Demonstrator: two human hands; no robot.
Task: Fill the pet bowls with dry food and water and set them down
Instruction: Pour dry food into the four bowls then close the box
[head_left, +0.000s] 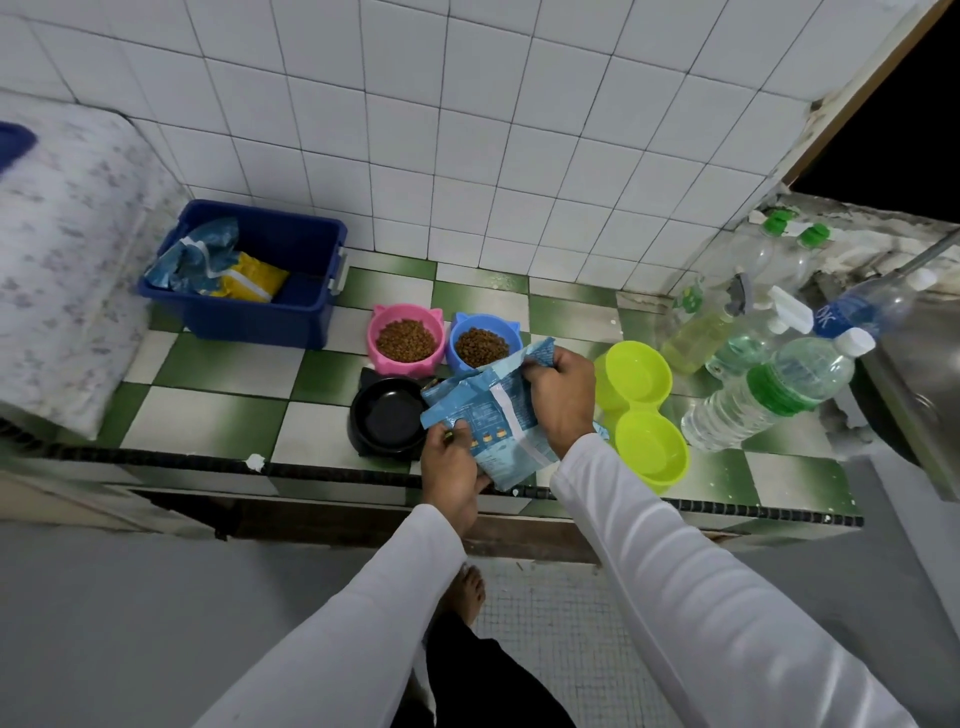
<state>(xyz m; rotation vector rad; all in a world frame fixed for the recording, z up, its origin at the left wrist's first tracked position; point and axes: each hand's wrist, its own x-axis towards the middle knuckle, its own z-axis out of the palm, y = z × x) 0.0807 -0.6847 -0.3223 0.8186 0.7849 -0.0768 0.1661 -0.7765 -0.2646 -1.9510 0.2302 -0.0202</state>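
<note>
A light blue food bag (496, 415) is held over the counter between both hands. My left hand (451, 467) grips its lower corner and my right hand (558, 395) grips its upper edge. A pink bowl (406, 339) and a blue bowl (483, 344) behind the bag hold brown dry food. A black bowl (387, 418) to the left of the bag holds nothing. A lime green double bowl (644, 410) at the right also holds nothing. Water bottles (763, 395) stand to its right.
A dark blue bin (249, 270) at the back left holds a blue bag and a yellow bag. A patterned cloth-covered surface (67, 270) lies at far left. Spray bottles (717, 322) and a metal sink (914, 374) are at right. The green-and-white checked counter (218, 405) has a front edge near me.
</note>
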